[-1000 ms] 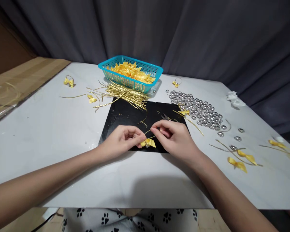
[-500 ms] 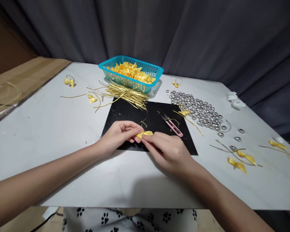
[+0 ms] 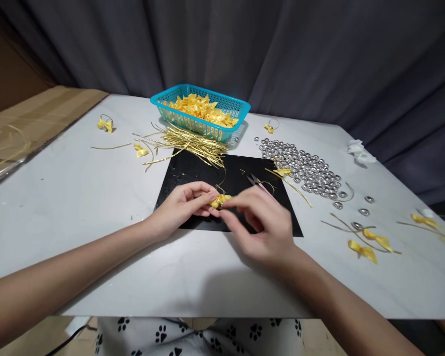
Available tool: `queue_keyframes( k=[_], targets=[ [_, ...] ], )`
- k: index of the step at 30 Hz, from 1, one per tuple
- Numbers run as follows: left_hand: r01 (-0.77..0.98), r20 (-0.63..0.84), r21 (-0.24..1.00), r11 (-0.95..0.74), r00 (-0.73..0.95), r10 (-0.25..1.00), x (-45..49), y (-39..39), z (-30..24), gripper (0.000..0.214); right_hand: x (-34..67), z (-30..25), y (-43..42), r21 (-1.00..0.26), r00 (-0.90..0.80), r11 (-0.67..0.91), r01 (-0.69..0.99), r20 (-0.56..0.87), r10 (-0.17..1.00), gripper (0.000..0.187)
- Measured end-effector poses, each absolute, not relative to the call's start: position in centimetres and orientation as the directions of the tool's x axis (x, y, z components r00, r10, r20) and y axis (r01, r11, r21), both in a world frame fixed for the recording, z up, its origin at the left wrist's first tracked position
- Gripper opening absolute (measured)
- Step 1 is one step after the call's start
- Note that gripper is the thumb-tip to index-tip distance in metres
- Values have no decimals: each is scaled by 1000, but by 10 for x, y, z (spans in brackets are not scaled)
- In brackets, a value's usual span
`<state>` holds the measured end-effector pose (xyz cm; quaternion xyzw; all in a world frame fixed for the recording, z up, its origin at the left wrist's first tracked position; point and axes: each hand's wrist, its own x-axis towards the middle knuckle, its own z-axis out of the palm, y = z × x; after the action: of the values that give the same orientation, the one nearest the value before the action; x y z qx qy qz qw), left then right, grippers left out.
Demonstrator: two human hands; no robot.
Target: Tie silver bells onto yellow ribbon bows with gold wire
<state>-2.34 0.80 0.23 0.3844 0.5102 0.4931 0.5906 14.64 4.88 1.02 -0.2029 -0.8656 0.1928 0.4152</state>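
Note:
My left hand (image 3: 185, 205) pinches a small yellow ribbon bow (image 3: 220, 200) over the black mat (image 3: 193, 173). My right hand (image 3: 261, 225) is beside it, fingers bent and slightly blurred, its fingertips touching the bow from the right. Pink-handled snips (image 3: 257, 183) lie on the mat just behind my right hand, partly hidden by it. A thin gold wire (image 3: 221, 187) curls up from the bow.
A teal basket (image 3: 200, 111) of yellow bows stands at the back, with a bundle of gold wires (image 3: 193, 143) in front of it. Silver beads (image 3: 304, 168) are heaped at the right. Loose bows (image 3: 371, 244) and wires lie at the right, with more at the far left.
My right hand slid from right of the bow down onto it, uncovering the snips, then lifted slightly and loosened its fingers. The left hand rose a little with the bow.

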Motion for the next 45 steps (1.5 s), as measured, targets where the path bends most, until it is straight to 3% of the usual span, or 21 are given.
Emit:
queue_keyframes(
  k=[2,4,7,11,20,25,33,39,45],
  targets=[
    [-202,-229,953,225,6,973,-23,8,2,18,144,13,51,-763,-400,610,215,501,768,10],
    [-197,-219,956,218,14,976,-22,7,1,19,142,15,54,-924,-352,323,203,239,905,17],
    [-152,-184,971,185,19,983,-21,4,2,18,140,13,59,-987,-458,23,159,-53,888,28],
    [-87,-146,985,148,26,989,-20,2,4,17,139,8,60,-980,-508,-150,130,-196,839,32],
    [-48,-135,989,136,30,990,-19,2,2,14,136,4,54,-987,-492,-52,150,-120,862,27],
    [-49,-129,990,129,15,992,-19,2,1,13,132,-4,51,-997,-495,-38,72,-69,866,25],
    [-76,-102,992,98,-46,994,-19,2,-1,17,135,-1,52,-983,-556,-159,96,-185,810,31],
    [-64,-22,998,18,-61,998,-17,1,-4,21,136,1,54,-995,-538,3,99,-51,842,27],
    [-44,-40,998,39,-33,999,-17,0,-3,19,136,0,58,-997,-495,-65,43,-77,865,24]
  ],
)
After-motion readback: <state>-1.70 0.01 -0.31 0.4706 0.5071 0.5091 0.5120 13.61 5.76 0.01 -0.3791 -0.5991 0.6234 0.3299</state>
